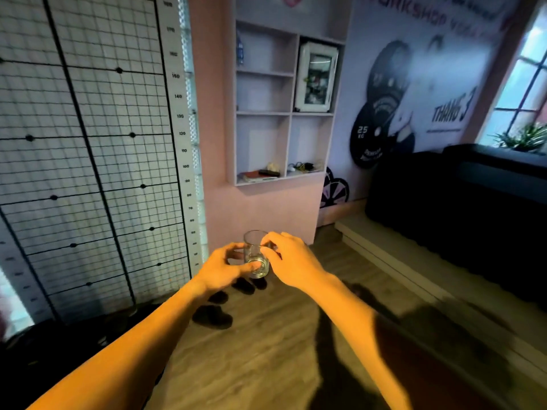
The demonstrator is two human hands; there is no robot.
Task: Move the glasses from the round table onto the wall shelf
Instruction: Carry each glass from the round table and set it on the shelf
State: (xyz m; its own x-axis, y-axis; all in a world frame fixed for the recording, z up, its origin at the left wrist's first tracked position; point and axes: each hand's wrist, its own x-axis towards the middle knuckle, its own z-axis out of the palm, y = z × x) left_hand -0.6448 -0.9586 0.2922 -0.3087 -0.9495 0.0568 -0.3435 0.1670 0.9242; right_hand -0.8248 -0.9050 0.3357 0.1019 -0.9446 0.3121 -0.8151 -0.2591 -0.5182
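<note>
A clear drinking glass (255,255) is held upright in mid-air at the centre of the head view, above the wooden floor. My left hand (225,269) grips its lower part from the left. My right hand (291,261) grips its upper side from the right. The wall shelf (263,113), a pale unit with several open compartments, hangs on the pink wall straight ahead and above the glass. Its middle-left compartments look bare. The round table is out of view.
A small white glass-door cabinet (316,76) fills the shelf's upper right compartment, and a bottle (239,50) stands upper left. Books and small items (260,174) lie on the bottom shelf. A grid wall panel (88,143) stands left, a dark sofa (473,208) right, dark slippers (213,316) on the floor.
</note>
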